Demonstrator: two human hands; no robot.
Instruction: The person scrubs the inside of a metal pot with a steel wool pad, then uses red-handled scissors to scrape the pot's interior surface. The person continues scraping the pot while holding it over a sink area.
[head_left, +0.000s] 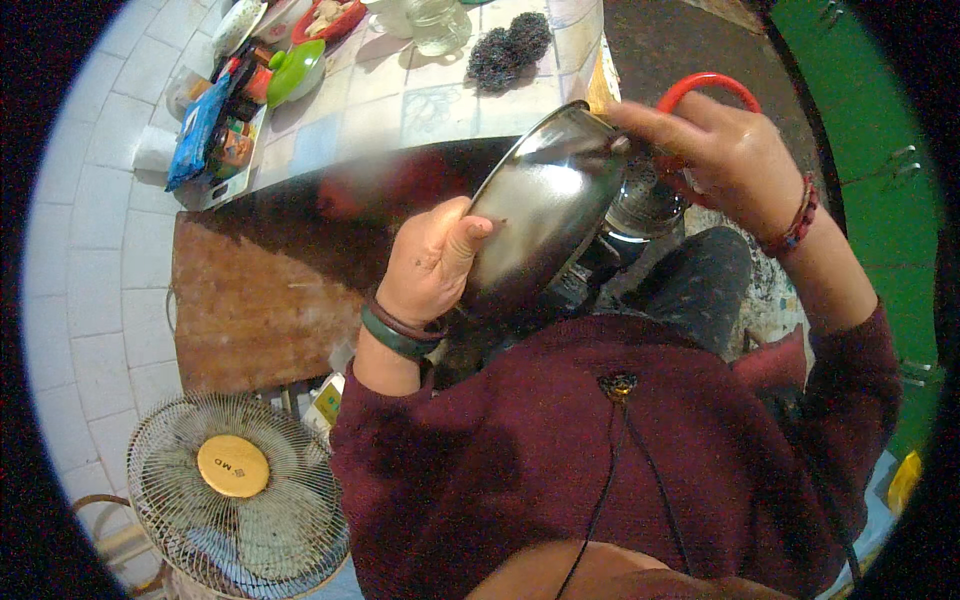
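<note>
Tilted on its side in front of me is a shiny steel bowl (551, 195). My left hand (431, 262) grips its near edge, the thumb lying along the outer wall. My right hand (720, 154) is beside the bowl's far right side, index finger stretched towards the rim. Its other fingers are partly hidden, so I cannot tell whether they hold anything or touch the bowl. A curved red handle (709, 79) shows just behind that hand. Below the bowl's right edge stands a dark, shiny metal vessel (645, 199), partly covered by the hand and bowl.
Two wire scrubbing pads (510, 52) and clear glass jars (435, 26) stand on the tile-patterned tablecloth (420, 112). A green-lidded bowl (296, 71), jars and a blue packet (199, 135) crowd its left end. A brown wooden board (255, 300), fan (236, 487) and green cabinets (862, 150) flank me.
</note>
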